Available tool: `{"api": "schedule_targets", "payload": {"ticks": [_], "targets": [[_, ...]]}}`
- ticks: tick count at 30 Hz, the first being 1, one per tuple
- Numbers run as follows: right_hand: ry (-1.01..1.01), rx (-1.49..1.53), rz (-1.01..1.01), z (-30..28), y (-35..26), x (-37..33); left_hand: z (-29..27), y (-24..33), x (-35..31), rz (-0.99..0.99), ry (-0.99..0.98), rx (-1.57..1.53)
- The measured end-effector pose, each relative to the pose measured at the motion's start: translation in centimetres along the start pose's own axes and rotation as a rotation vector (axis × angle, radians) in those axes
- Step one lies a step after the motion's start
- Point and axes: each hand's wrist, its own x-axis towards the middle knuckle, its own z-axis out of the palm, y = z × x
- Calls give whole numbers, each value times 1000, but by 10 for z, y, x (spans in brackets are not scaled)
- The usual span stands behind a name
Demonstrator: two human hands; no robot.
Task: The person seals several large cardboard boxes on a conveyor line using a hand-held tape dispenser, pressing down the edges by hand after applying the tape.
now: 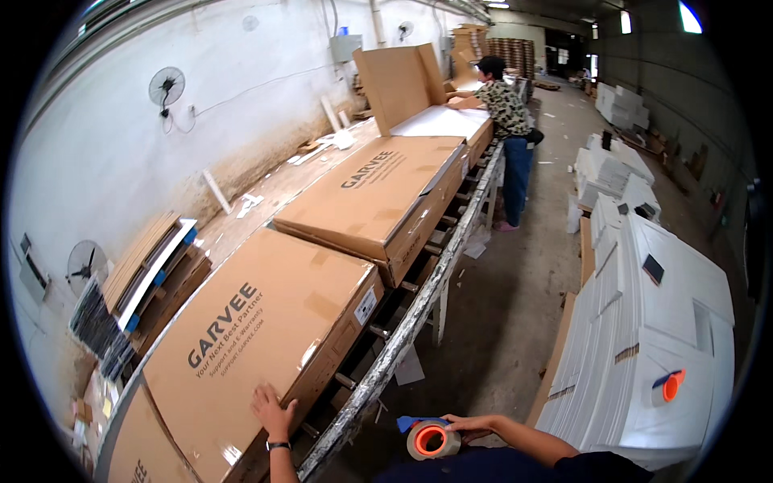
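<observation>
While the right hand (473,424) is beyond the near end of the conveyor's right edge, its grip appears closed on the tape (427,440); the handle is hidden. The left hand (274,412) holds nothing: fingers spread, it rests on top of the near box (270,338), beside the right edge of the conveyor (400,340). In my judgement, good handling calls for that palm flat and steady, fingers clear of the tape's path, and any strip drawn taut and pressed without creases.

Markings: the near box bears large dark capitals above smaller lines on top. A white label (365,305), its print too small to read, sits on the side facing the conveyor's right edge. The next box (386,205) carries matching dark lettering. Farther along, a co-worker (503,109) leans over the open box (403,84); no writing is legible there.
</observation>
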Motion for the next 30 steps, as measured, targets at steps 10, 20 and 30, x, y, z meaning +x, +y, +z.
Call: {"api": "schedule_targets", "payload": {"ticks": [10, 20, 30], "targets": [[233, 456, -559, -8, -24, 47, 15, 110, 100, 312, -93, -93], [627, -606, -1324, 88, -406, 75, 18, 103, 96, 230, -33, -161], [188, -1612, -204, 38, -458, 208, 7, 110, 102, 244, -144, -155]]}}
